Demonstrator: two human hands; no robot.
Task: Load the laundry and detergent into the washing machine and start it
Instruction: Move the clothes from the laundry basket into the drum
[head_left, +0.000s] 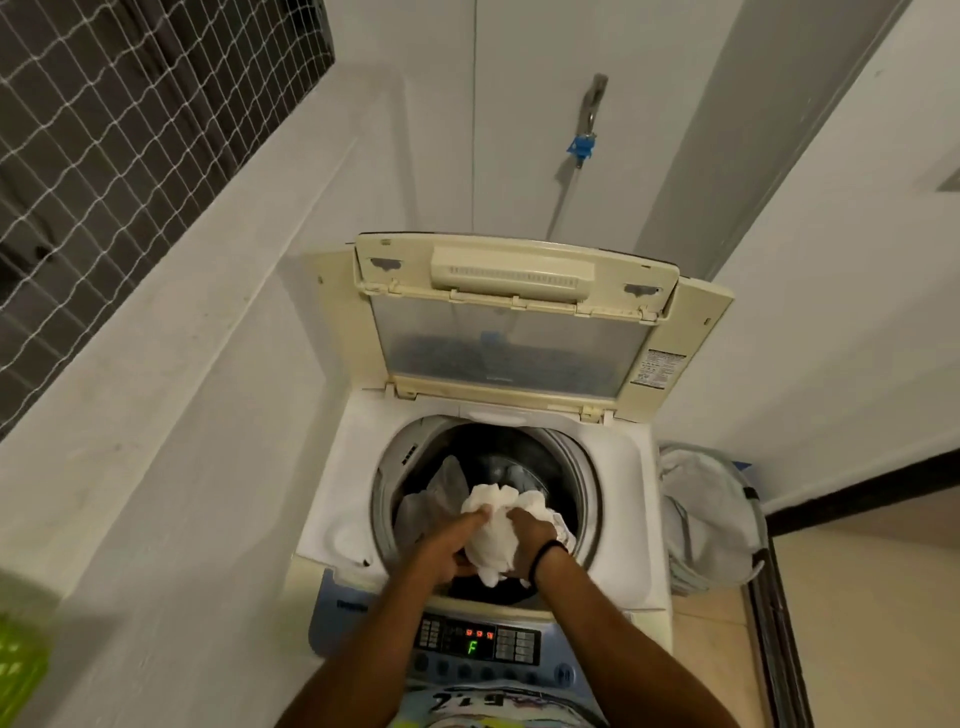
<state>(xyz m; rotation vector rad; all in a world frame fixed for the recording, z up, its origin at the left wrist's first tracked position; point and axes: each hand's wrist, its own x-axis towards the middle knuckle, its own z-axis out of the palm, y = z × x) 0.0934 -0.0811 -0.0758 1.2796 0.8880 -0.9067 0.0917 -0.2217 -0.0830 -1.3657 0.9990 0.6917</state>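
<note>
A top-loading washing machine (348, 483) stands in front of me with its lid (514, 317) raised against the wall. Both my hands reach over the drum opening. My left hand (452, 540) and my right hand (530, 540) together grip a bunched white cloth (493, 525) held just above the drum. Pale laundry (441, 488) lies inside the dark drum behind it. The control panel (478, 647) at the front is lit, showing red digits and a green letter F.
A grey laundry bag (711, 519) sits on a stand right of the machine. A green basket (21, 670) shows at the lower left edge. A tap with a blue fitting (584, 143) is on the wall behind. A netted window (104, 130) fills the upper left.
</note>
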